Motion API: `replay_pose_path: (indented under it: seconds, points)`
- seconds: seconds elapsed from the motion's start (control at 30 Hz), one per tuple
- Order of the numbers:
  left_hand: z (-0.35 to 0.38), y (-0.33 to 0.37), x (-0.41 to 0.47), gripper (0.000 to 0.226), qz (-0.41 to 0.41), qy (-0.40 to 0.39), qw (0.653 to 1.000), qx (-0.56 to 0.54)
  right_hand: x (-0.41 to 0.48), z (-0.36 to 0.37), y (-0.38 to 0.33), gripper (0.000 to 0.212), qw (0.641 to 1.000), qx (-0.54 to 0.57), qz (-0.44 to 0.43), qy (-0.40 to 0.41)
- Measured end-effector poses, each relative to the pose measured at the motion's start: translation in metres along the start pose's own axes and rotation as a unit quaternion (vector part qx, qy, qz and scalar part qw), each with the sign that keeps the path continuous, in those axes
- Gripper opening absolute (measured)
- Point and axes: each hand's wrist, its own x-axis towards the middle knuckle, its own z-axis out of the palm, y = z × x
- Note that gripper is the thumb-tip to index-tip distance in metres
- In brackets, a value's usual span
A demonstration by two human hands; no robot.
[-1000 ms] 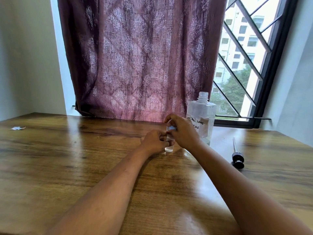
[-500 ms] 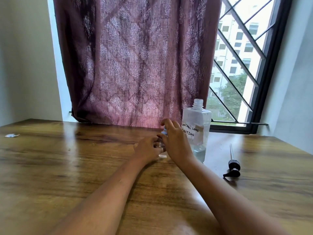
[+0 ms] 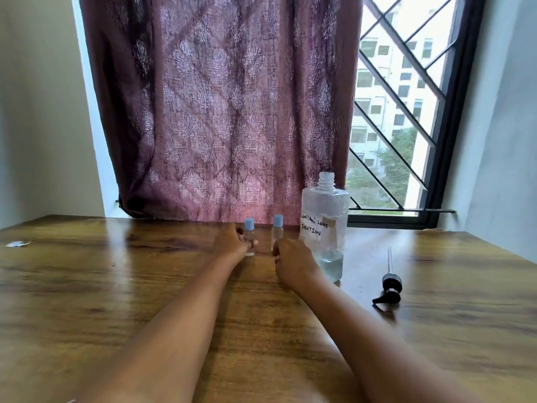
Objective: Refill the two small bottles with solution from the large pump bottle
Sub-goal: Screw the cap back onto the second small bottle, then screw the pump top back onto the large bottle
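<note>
Over at the far side of the wooden worktop (image 3: 116, 286), just in front of the maroon patterned curtain (image 3: 220, 112), the two little bottles stand upright side by side, close but not touching. Both are clear and both have their light blue caps (image 3: 249, 223) on.

The left hand (image 3: 232, 241) is wrapped round the left small bottle (image 3: 249, 238), fingers curled behind it and the thumb across the front, down near the base. The right hand (image 3: 290, 257) is at the lower half of the right small bottle (image 3: 277, 232). Its back faces the camera so the fingers are mostly hidden, but it looks like it's gripping the bottle too. Both forearms reach straight out over the wood.

Just to the right of that hand sits the large bottle (image 3: 325, 225), upright, neck open with no pump in it. It has a handwritten label reading "contact lens solution", and clear liquid only fills the bottom part.

The black pump head (image 3: 390, 289) lies on its side further right, well apart from the bottles, with its tube pointing away toward the window (image 3: 401, 112). A little pale scrap (image 3: 17, 243) sits way off at the left edge.
</note>
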Motion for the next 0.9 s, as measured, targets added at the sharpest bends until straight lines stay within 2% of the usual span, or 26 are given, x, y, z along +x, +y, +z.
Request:
replay_pose_path:
  seconds: [0.13,0.27,0.37,0.43,0.53,0.6,0.63,0.7,0.73,0.77,0.83,0.9]
  points:
    - [0.006,-0.004,0.012,0.043,0.008,0.002,1.000,-0.004,-0.002,0.002,-0.002,0.027,1.000,-0.006,-0.010,-0.014]
    - [0.011,-0.008,0.018,0.041,0.007,0.004,1.000,-0.006,-0.002,-0.001,-0.004,0.025,0.999,-0.023,-0.023,-0.029]
    - [0.013,-0.010,0.013,0.038,0.007,-0.003,0.999,0.035,-0.003,-0.003,-0.008,0.026,0.998,-0.051,-0.025,-0.028]
    - [0.013,-0.010,0.007,0.045,0.000,-0.006,0.998,0.058,-0.002,-0.003,-0.007,0.028,0.997,-0.074,-0.019,-0.017]
    - [0.006,-0.006,-0.006,0.066,-0.019,-0.002,0.996,0.091,-0.003,-0.012,-0.010,0.026,0.999,-0.032,0.002,-0.017]
    - [0.002,0.002,-0.019,0.065,-0.003,0.020,0.991,0.129,-0.004,-0.031,-0.012,0.021,0.998,-0.006,0.005,-0.066]
    - [0.000,0.007,-0.028,0.063,0.016,0.027,0.990,0.137,-0.008,-0.044,-0.013,0.020,0.993,0.017,0.015,-0.117]
    - [0.002,0.019,-0.046,0.059,0.059,0.014,0.991,0.122,-0.018,-0.072,-0.010,0.017,0.961,0.074,0.062,-0.259]
    - [0.006,0.026,-0.054,0.056,0.079,0.001,0.991,0.103,-0.023,-0.086,-0.004,0.016,0.942,0.083,0.091,-0.311]
    - [0.009,0.033,-0.062,0.053,0.101,-0.013,0.991,0.082,-0.028,-0.098,0.005,0.018,0.934,0.083,0.120,-0.326]
    - [0.017,0.051,-0.077,0.050,0.141,-0.038,0.989,0.034,-0.039,-0.114,0.031,0.019,0.948,0.063,0.172,-0.260]
    - [0.023,0.068,-0.089,0.055,0.162,-0.065,0.984,-0.038,-0.047,-0.119,0.061,0.024,0.976,-0.038,0.190,-0.095]
